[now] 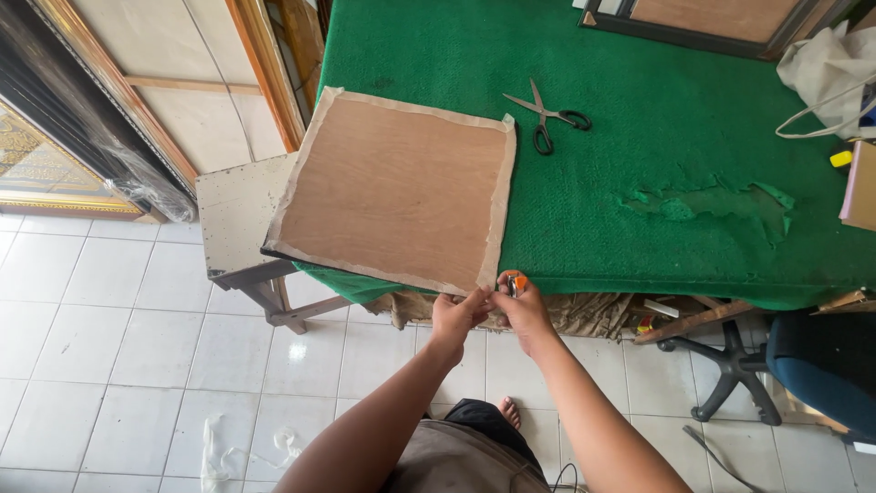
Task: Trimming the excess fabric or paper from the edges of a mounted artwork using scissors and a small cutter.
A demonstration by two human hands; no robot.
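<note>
Here both hands [488, 310] pinch the board [397, 192] corner (near edge)

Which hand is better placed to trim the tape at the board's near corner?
Probably the right hand: it holds the orange cutter at the taped board corner, while the left hand pinches the edge.

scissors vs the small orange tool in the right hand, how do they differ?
The scissors lie untouched on the green cloth, blades apart; the orange tool is gripped in the right hand at the brown board's near corner. The scissors have black handles and look larger; the tool is orange and mostly hidden. Both are small hand tools.
</note>
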